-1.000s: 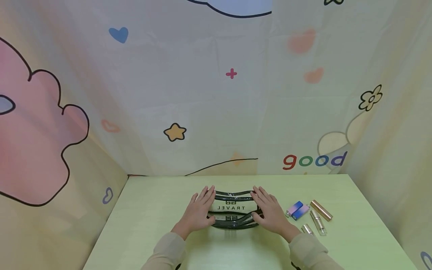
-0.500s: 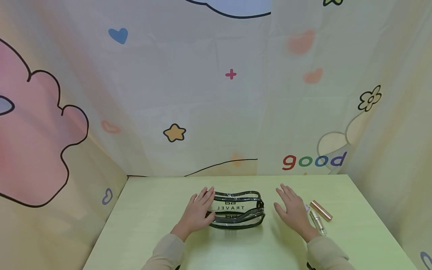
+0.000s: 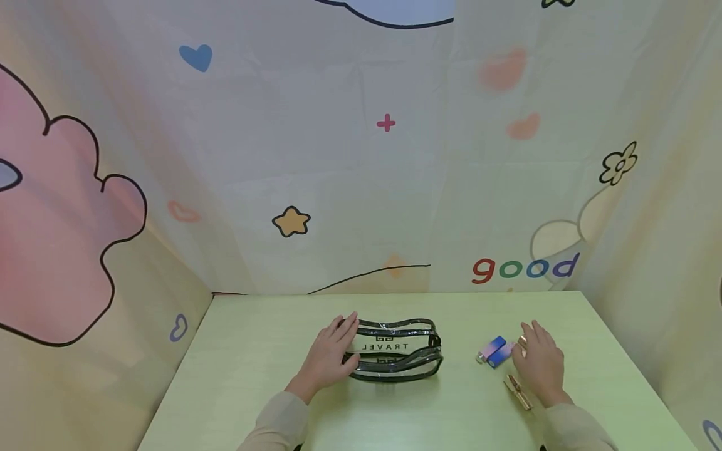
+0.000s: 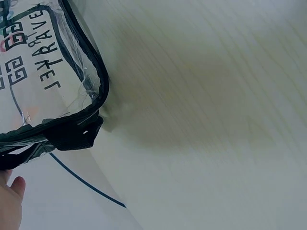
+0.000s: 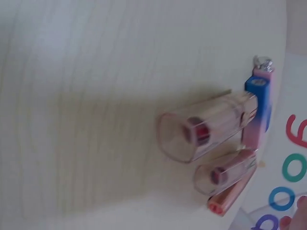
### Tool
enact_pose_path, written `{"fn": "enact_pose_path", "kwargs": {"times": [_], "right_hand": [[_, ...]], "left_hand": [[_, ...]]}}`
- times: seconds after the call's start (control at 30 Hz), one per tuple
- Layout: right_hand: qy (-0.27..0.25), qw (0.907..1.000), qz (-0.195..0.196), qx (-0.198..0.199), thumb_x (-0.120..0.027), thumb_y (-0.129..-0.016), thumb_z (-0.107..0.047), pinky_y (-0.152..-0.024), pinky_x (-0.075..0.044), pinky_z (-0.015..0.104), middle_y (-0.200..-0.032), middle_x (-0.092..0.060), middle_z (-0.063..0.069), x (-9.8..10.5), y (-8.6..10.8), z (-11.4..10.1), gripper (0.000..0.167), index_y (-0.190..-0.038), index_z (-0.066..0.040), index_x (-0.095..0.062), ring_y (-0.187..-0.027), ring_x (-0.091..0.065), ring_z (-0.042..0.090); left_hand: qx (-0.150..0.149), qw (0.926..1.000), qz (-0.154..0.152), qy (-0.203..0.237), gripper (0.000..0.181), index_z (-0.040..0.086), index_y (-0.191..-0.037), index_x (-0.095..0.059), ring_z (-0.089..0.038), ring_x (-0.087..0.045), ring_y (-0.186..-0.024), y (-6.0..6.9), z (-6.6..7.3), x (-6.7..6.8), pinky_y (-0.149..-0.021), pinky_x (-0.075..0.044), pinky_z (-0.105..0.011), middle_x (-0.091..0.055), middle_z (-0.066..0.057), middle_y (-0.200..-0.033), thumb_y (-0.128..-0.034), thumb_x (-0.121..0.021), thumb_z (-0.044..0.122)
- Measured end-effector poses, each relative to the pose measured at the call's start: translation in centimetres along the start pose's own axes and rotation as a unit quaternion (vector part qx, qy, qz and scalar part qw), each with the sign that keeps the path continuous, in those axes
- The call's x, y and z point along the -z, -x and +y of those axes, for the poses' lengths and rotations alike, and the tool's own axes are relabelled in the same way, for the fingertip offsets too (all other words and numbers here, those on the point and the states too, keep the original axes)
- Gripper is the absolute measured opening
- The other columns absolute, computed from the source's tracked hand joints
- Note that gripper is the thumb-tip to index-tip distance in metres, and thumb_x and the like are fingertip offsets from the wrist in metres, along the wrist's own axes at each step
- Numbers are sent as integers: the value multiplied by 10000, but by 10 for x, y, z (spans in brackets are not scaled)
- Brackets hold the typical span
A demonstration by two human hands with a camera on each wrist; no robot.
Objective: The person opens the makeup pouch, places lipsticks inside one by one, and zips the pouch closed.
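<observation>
On the clear pouch [image 3: 369, 371] I read the word TRAVEL [image 3: 385, 347], which appears mirrored, and beside it a maze-like emblem [image 3: 385, 338]. On the wall cloth [image 3: 338, 156] I see colourful "good" [image 3: 526, 268] and one pink plus sign [image 3: 386, 123].

Glossy clear plastic pouch [image 3: 395, 347], smooth tabletop [image 3: 254, 351]

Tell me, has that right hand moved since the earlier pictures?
Yes, to the right: in the head view, the right hand was lower left of the printed word "good" and is now beneath it.
</observation>
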State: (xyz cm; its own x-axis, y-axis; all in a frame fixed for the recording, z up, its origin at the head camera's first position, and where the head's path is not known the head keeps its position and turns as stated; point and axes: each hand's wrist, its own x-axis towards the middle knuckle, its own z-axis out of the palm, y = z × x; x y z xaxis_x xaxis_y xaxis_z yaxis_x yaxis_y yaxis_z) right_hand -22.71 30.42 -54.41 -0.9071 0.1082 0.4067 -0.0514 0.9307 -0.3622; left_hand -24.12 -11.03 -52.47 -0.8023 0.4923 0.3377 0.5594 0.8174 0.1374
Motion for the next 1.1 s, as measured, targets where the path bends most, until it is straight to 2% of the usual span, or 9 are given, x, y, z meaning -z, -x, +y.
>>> {"fn": "enact_pose_path", "kwargs": {"times": [0.1,0.23,0.37,0.63,0.9,1.1], "right_hand": [[73,9998,-58,-157,-501,-801,-143,-768,-335,632,-1272,-374,315,0,4,10,453,-1200,65,-441,-1117,-365,465],[164,9990,-223,-361,-495,-804,-151,-761,-349,630,-1263,-372,328,0,8,22,459,-1201,70,-436,-1101,-371,480],[139,9977,-432,-509,-468,-811,-151,-732,-362,634,-1254,-368,345,1,14,33,456,-1206,74,-430,-1082,-376,493],[192,9893,-1220,-770,-424,-841,-184,-755,-345,661,-1267,-314,373,0,28,55,496,-1251,89,-362,-1082,-346,523],[232,9881,-1342,-722,-377,-861,-155,-722,-385,644,-1262,-346,349,-1,33,63,436,-1242,57,-379,-1062,-385,512],[294,9853,-1487,-790,-368,-861,-144,-678,-414,621,-1220,-387,319,-1,33,66,424,-1231,64,-377,-1021,-424,504]], "left_hand": [[-92,9997,234,26,598,95,-1369,-337,-288,-364,-1259,0,-1,-1,-967,-363,-439,-278,7,-1449,-854,-444,379],[-126,9990,415,138,600,86,-1357,-358,-289,-390,-1235,0,0,-2,-964,-371,-436,-312,-10,-1434,-830,-507,333],[-95,9988,429,222,610,79,-1353,-363,-272,-370,-1252,0,0,-3,-989,-355,-411,-309,-9,-1435,-815,-541,304],[-81,9990,378,223,615,81,-1363,-344,-254,-336,-1275,0,-1,-6,-1005,-350,-352,-289,0,-1445,-820,-532,300],[-75,9992,356,166,616,87,-1371,-327,-252,-328,-1281,1,-2,-7,-1010,-347,-345,-288,-7,-1445,-832,-497,332],[-125,9990,393,175,617,66,-1361,-344,-266,-336,-1276,1,-1,-6,-1006,-350,-360,-305,-23,-1438,-822,-523,309]]}}
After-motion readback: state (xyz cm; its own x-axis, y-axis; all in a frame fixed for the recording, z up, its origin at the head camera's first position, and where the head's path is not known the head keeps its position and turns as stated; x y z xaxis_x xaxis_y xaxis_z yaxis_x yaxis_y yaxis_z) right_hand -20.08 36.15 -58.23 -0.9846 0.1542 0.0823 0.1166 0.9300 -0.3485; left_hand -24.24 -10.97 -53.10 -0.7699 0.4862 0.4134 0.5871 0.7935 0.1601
